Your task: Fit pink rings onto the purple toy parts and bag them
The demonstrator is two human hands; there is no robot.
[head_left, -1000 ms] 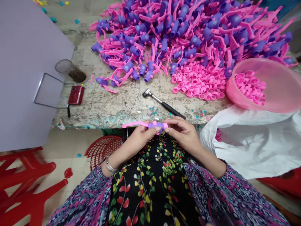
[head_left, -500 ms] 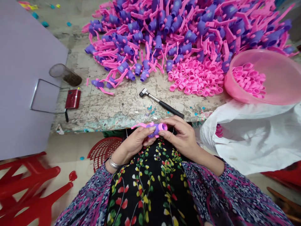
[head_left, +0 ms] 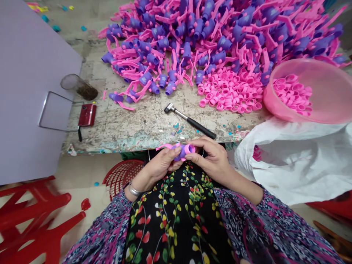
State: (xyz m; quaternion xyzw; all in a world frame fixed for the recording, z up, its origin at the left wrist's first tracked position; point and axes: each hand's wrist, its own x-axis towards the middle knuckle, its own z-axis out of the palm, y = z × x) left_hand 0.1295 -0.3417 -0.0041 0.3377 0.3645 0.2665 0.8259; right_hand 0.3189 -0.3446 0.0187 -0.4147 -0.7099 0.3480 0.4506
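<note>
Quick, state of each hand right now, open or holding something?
Left hand: closed, holding the purple piece.
Right hand: closed, holding the pink ring at that piece's end.

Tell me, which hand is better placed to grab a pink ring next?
Probably the right hand: it's nearer the piled pink rings. The left hand is farther off. Both still hold the purple piece.

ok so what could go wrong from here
The purple-and-pink piece, gripped by the left hand and right hand off the front of the bench, might drop if the fingers slip. The hammer lies with its handle end near the front edge, close to the right hand, so a bump could knock it off. The loose pink rings could scatter if brushed.
</note>
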